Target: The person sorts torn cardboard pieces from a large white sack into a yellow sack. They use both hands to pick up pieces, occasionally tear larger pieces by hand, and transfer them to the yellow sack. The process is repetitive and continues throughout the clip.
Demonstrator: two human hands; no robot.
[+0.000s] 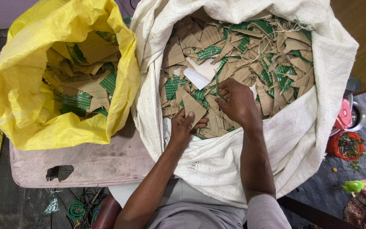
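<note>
Left hand (182, 126) pinching a brown cardboard piece (192, 107) near the white sack's (217, 161) front edge, right hand (236, 101) fingers curled loosely on the scrap pile (250, 55) inside, grip unclear, yellow sack (18, 97) of similar scraps farther left, red bucket (346, 146) at right.

A large white woven sack (318, 127) fills the middle and right of the view, its mouth rolled open and wide, packed with brown and green cut pieces (276, 63) and a few white scraps (202, 72). Just beside it on the left, touching its rim, stands a smaller yellow woven sack (18, 93), also rolled open, holding the same brown and green pieces (85, 89). The yellow sack rests on a worn pinkish board (106, 163). No labels, signs or screens show anywhere.
</note>
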